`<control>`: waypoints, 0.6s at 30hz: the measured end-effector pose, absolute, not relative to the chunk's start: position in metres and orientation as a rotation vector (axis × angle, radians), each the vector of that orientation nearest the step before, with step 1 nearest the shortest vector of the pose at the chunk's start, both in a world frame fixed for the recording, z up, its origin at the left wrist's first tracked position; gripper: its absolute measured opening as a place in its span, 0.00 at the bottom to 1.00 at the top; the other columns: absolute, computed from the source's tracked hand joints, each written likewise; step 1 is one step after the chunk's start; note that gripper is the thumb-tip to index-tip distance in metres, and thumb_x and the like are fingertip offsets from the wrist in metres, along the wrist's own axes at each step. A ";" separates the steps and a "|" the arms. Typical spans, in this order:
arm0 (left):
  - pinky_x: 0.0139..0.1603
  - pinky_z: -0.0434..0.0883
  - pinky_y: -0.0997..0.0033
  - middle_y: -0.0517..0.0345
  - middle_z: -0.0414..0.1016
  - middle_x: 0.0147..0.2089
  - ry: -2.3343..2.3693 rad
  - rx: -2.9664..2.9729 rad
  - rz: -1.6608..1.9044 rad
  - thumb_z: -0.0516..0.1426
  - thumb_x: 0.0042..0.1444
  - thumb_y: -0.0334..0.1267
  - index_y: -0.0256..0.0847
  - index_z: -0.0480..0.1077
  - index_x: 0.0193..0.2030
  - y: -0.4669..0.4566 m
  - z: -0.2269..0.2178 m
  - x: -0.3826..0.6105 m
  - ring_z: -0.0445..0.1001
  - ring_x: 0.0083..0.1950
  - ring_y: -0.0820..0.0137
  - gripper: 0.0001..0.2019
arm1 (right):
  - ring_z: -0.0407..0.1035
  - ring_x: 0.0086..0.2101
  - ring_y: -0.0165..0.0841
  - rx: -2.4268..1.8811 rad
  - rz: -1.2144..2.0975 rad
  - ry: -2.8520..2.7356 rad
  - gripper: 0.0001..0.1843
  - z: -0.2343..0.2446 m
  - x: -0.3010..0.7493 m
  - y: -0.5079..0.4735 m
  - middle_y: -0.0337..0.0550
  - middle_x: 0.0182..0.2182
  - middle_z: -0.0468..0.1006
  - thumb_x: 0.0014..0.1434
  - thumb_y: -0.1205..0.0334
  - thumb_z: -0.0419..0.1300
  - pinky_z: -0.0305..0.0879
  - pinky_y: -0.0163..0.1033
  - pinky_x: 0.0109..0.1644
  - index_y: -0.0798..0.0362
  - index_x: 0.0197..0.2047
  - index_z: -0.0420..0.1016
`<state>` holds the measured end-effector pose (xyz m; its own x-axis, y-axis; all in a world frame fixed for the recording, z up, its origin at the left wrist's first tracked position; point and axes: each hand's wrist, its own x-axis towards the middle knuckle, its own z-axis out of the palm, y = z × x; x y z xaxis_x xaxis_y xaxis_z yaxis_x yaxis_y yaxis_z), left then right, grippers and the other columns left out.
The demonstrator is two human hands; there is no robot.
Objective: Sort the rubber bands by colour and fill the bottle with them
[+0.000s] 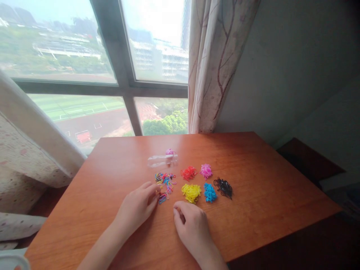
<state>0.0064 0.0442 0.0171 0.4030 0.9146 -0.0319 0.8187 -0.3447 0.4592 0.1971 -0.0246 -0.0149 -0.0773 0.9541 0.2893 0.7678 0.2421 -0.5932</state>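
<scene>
Small rubber bands lie in piles on the wooden table. My left hand (140, 202) rests at the near left side of a mixed multicolour pile (166, 180), its bent thumb and fingers close together at the bands; whatever sits between the fingertips is too small to make out. Just in front of the yellow pile (191, 192), my right hand (193, 221) is curled, thumb against forefinger; anything inside is hidden. Sorted by colour, a red pile (189, 173), a pink pile (206, 171), a blue pile (210, 192) and a black pile (224, 187) lie to the right.
Behind the mixed pile lies a clear plastic item (157, 161) with a small purple object (169, 152) beside it. The table (267, 195) reaches back to a window (126, 90), with curtains (208, 67) on both sides. A white rounded object (14, 261) shows at lower left.
</scene>
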 end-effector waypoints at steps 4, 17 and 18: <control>0.40 0.66 0.73 0.58 0.73 0.40 1.455 2.256 0.348 0.49 0.62 0.33 0.45 0.71 0.37 0.044 0.013 0.009 0.74 0.39 0.68 0.09 | 0.70 0.28 0.30 -1.572 0.389 -1.892 0.10 -0.016 0.197 -0.025 0.36 0.26 0.75 0.61 0.70 0.53 0.54 0.33 0.33 0.49 0.35 0.73; 0.38 0.65 0.74 0.59 0.73 0.37 1.428 2.230 0.405 0.50 0.63 0.35 0.45 0.71 0.36 0.042 0.012 0.006 0.72 0.37 0.69 0.09 | 0.70 0.27 0.30 -1.596 0.354 -1.937 0.09 -0.015 0.197 -0.025 0.36 0.25 0.75 0.62 0.69 0.53 0.52 0.34 0.32 0.49 0.34 0.72; 0.37 0.65 0.74 0.59 0.74 0.37 1.423 2.225 0.408 0.51 0.62 0.36 0.45 0.71 0.36 0.042 0.013 0.006 0.72 0.36 0.69 0.08 | 0.70 0.27 0.30 -1.604 0.339 -1.948 0.09 -0.015 0.196 -0.025 0.36 0.25 0.75 0.62 0.70 0.53 0.52 0.34 0.31 0.49 0.33 0.71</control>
<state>0.0060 0.0418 0.0125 0.4196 0.9077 0.0000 0.7697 -0.3558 0.5301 0.1960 -0.0248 -0.0149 -0.1023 0.9557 0.2759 0.8064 0.2421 -0.5396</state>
